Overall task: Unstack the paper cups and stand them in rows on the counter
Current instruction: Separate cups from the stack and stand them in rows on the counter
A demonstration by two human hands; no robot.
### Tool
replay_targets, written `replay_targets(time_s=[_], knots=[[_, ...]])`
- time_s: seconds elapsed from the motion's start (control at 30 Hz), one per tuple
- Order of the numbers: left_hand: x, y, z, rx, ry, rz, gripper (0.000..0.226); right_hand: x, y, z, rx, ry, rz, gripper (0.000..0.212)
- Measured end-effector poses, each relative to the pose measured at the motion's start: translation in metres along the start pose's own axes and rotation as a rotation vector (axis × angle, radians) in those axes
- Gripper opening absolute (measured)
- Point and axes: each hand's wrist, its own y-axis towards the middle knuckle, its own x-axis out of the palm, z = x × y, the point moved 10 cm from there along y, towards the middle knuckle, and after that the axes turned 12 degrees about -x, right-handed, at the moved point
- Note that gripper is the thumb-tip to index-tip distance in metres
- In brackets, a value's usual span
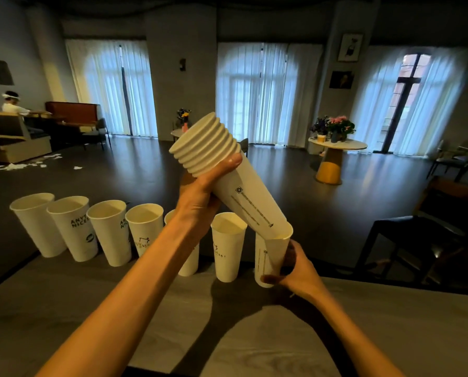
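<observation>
1. You are partway through unstacking: your left hand [200,197] grips the stack of nested paper cups [222,164], tilted, rims up and away from you, its narrow bottom end pointing down toward the counter [118,308].

2. Your right hand [295,265] is wrapped around the outermost cup [272,257], which has slid partway off the bottom end of the stack. The stack's bottom end still sits just inside that cup's rim.

3. Six cups already stand in a row [110,229] on the counter, running leftward from the outermost cup; your left forearm hides part of one of them. The cup in your right hand sits just beside the row's right end, near the counter's far edge. Whether its base touches the counter I cannot tell.

4. My reading: the step in hand is freeing the seventh cup.

5. The next move likely calls for lifting the stack clear of the cup's rim while your right hand steadies it, then standing it upright just beside the nearest cup in the row [228,246].

6. Tall, light cups probably tip easily, so release gently.
</observation>
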Motion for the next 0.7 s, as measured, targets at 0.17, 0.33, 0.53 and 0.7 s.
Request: replay_targets(time_s=[0.17, 0.33, 0.53, 0.7], knots=[[0.048, -0.007, -0.035, -0.079, 0.062, -0.092, 0.074, -0.078, -0.024, -0.001, -0.041, -0.132, 0.13, 0.074], [0.105, -0.02, -0.082, -0.155, 0.138, -0.202, 0.071, -0.139, -0.052, -0.043, -0.156, -0.117, 0.004, 0.07], [0.151, -0.041, -0.118, -0.202, 0.255, -0.315, 0.06, -0.144, -0.085, -0.088, -0.154, -0.063, -0.258, 0.075], [0.15, -0.039, -0.123, -0.16, 0.345, -0.157, 0.054, -0.145, -0.08, -0.091, -0.197, -0.076, -0.044, 0.055]])
